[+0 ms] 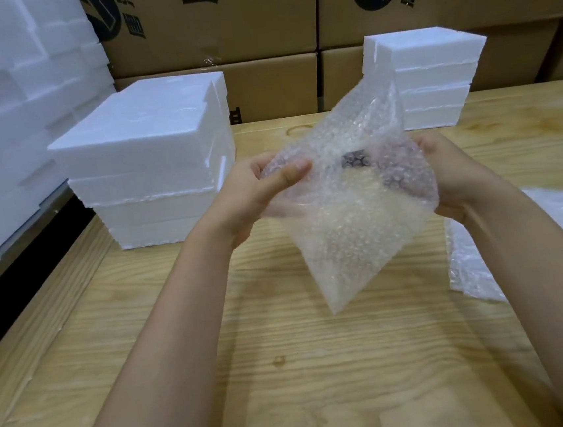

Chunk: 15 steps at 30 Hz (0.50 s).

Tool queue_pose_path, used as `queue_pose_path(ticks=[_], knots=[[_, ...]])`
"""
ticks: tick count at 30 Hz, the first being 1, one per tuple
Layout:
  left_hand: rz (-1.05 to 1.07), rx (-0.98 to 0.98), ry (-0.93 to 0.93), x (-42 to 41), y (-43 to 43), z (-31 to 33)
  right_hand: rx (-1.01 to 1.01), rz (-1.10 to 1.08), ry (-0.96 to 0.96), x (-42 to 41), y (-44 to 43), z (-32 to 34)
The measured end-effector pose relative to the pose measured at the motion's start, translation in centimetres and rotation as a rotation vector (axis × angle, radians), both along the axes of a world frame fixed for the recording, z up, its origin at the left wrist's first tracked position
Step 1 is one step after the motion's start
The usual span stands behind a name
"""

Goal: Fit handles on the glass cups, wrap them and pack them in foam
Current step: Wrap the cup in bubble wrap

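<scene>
I hold a clear bubble-wrap bag (347, 227) up over the wooden table (288, 367), one corner pointing down. My left hand (254, 192) pinches its left edge with the thumb on top. My right hand (448, 176) grips its right side from behind. A dark curved handle (357, 159) shows through the bubbles near the top; the glass cup inside is too blurred to make out. White foam blocks (151, 164) are stacked at the left, and a second foam stack (428, 78) stands at the back right.
More bubble-wrap bags (504, 260) lie at the table's right edge. Cardboard boxes (220, 23) form a wall behind the table. A tall pile of foam pieces (4, 102) fills the far left beyond the table's edge.
</scene>
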<state>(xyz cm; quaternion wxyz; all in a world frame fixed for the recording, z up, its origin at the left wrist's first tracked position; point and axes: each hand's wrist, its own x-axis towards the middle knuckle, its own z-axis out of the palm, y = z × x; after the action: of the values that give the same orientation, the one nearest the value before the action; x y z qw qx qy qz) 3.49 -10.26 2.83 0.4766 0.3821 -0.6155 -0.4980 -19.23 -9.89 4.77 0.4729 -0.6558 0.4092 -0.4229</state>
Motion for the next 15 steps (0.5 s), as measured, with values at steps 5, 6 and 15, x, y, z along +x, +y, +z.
queue_pose_path(ticks=[5, 6, 15], knots=[[0.059, 0.063, 0.089, -1.6, 0.2, 0.1, 0.025, -0.077, 0.189, -0.5, -0.7, -0.6], [0.079, 0.076, 0.087, -1.8, 0.2, 0.1, 0.006, -0.081, 0.26, -0.6, -0.8, -0.6], [-0.067, 0.357, 0.463, -2.7, 0.5, -0.8, -0.027, -0.084, 0.089, 0.3, -0.7, -0.8]])
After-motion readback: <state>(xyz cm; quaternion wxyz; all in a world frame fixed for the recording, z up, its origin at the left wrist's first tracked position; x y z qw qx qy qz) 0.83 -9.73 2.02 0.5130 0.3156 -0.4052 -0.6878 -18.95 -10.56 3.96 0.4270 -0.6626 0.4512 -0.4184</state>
